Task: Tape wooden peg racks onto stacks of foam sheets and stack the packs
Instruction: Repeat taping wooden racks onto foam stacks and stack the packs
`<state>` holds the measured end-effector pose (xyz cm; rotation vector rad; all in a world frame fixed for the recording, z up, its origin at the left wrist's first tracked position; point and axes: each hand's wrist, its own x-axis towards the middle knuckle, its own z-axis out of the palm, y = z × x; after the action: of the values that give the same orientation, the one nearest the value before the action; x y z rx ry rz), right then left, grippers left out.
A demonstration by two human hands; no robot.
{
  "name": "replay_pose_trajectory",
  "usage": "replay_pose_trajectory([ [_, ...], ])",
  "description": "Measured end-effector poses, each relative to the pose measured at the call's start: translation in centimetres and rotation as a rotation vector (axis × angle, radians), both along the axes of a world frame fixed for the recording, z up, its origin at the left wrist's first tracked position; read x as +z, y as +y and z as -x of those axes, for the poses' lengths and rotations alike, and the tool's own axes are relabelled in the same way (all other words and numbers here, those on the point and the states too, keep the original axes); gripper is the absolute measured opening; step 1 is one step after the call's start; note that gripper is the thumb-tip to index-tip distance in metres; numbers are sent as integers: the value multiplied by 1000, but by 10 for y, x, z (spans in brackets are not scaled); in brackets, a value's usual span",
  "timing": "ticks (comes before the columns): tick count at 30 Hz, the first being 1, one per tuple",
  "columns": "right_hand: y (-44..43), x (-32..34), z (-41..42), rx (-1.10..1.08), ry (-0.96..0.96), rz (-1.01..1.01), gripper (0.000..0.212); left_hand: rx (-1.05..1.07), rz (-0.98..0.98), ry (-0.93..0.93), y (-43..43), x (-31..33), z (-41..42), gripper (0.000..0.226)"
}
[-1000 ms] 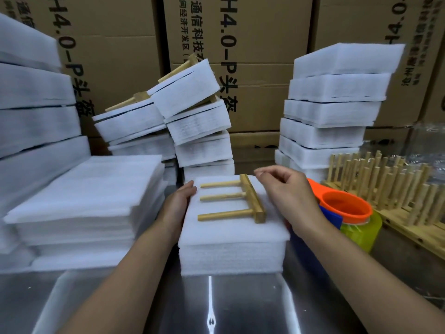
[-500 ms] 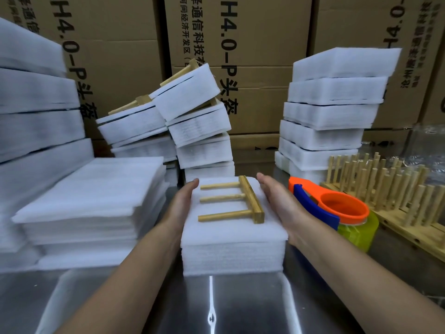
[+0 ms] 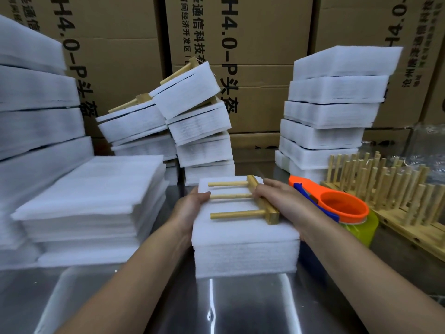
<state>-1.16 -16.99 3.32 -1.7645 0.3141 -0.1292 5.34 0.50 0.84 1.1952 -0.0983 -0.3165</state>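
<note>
Steel tabletop (image 3: 240,307) lies open nearest you. One foam stack (image 3: 245,249) sits centred, one three-pegged peg rack (image 3: 237,215) flat on top. Your left hand (image 3: 190,208) grips the stack's left edge; your right hand (image 3: 281,201) curls over the rack's bar, beside one tape dispenser (image 3: 342,206).

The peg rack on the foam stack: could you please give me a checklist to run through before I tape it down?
1. The peg rack lies flat on the foam stack, pegs pointing left: ok.
2. The stack's front edges line up: ok; its far edges: cannot tell.
3. The left hand grips the stack's left edge: ok.
4. The right hand holds the rack's bar, fingers curled over it: ok.
5. The tape dispenser sits close at the right, untouched: ok.
6. Tape end ready to pull: cannot tell.
</note>
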Motion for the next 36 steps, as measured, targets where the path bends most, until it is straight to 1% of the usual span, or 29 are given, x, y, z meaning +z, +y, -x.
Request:
replay_pose_trajectory([
  [4, -1, -1, -1, -67, -122, 69, 55, 0, -7, -7, 1, 1, 3, 32],
  [11, -2, -4, -2, -45, -159, 97, 46, 5, -33, -24, -1, 5, 7, 25],
  [17, -3, -4, -2, -18, -164, 132, 44, 4, -19, -31, -1, 8, 14, 25],
  [21, -4, -4, -3, -8, -156, 142, 43, 25, -58, -72, -3, 12, 17, 16],
  [25, -6, -6, -4, -18, -167, 143, 45, 46, -113, -139, -3, 12, 19, 19],
  [31, -4, -3, -2, -2, -153, 187, 46, 32, -61, -78, -3, 10, 13, 22],
  [32, -5, -2, 0, -41, -185, 239, 46, 29, -62, -79, -3, 9, 12, 21],
  [34, -12, 3, 7, -196, -347, 380, 39, 23, -74, -86, -3, 8, 11, 17],
  [36, -22, 8, 22, -345, -539, 512, 23, 15, -79, -86, -3, 6, 9, 17],
])
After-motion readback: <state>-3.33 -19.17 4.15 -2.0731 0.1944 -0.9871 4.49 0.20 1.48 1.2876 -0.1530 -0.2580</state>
